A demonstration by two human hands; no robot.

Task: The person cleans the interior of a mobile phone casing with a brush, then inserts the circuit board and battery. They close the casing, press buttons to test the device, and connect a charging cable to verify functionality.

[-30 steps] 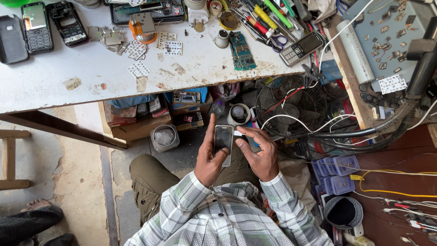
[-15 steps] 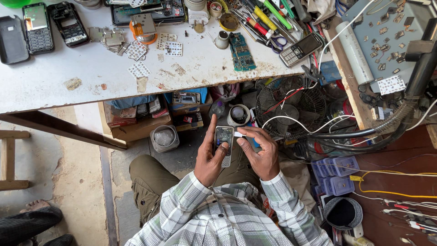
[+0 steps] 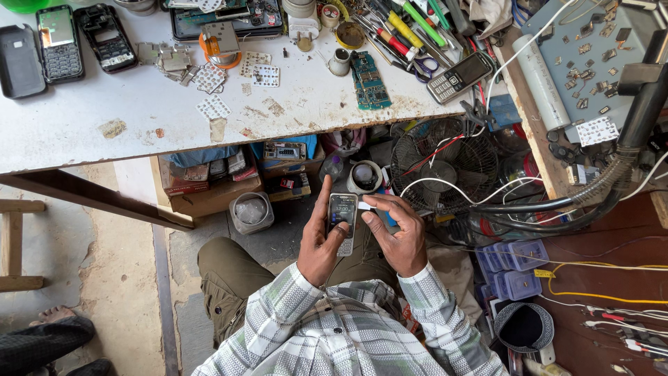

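Phone in my left hand is a slim silver keypad handset, screen lit, held over my lap below the white workbench. My right hand pinches its top edge. Three more phones lie on the bench.

phone: the left hand is covering its lower left edge — screen contents are showing too small to tell.
white piece at right fingertips: too small to identify.
right hand: it is hiding whatever lies under the palm.
green object: the far edge is cutting it off.
foot: the near-left edge is cutting off its owner.
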